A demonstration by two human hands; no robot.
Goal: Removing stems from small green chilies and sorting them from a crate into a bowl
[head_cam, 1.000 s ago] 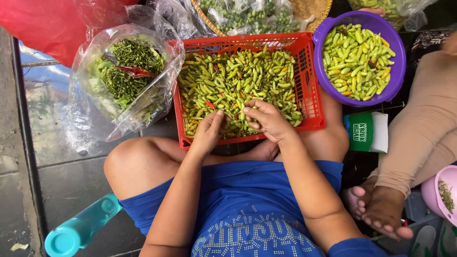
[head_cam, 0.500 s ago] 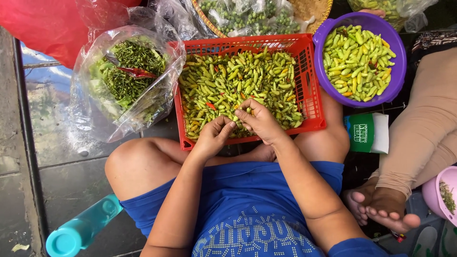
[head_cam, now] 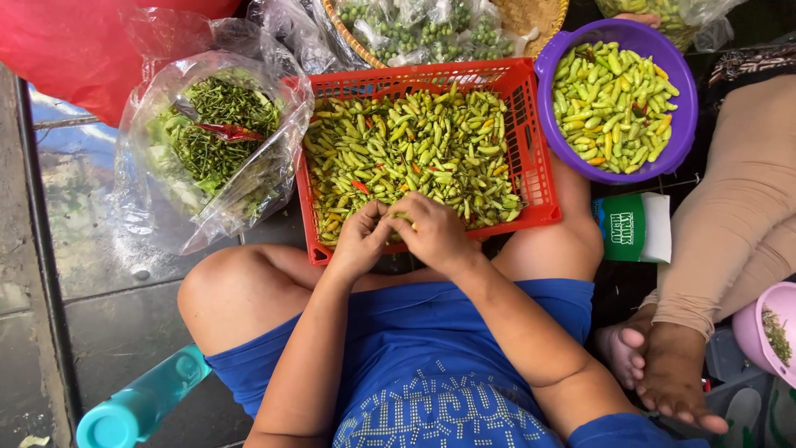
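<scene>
Two hands at the near edge of a red basket of green chillies.

The left hand point(head_cam: 362, 241) and right hand point(head_cam: 431, 232) meet over the red basket point(head_cam: 531, 149), each grip pinched on a green chilli point(head_cam: 401, 218) between them. A purple bowl point(head_cam: 684, 124) of chillies sits far right; a clear bag point(head_cam: 166, 207) of stems lies left.

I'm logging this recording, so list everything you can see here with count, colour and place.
red basket: one, red, centre, on the lap.
chillies: many, mostly green, in the basket.
purple bowl: one, upper right, chillies inside.
plastic bag: one, clear, left, green stems inside.
woven tray: one, tan, top, bagged green produce.
bottle: one, teal, lower left.
pink bowl: one, right edge.
another person's leg: beige, right.
left hand: at basket's near edge.
right hand: touching the left, on chillies.
</scene>
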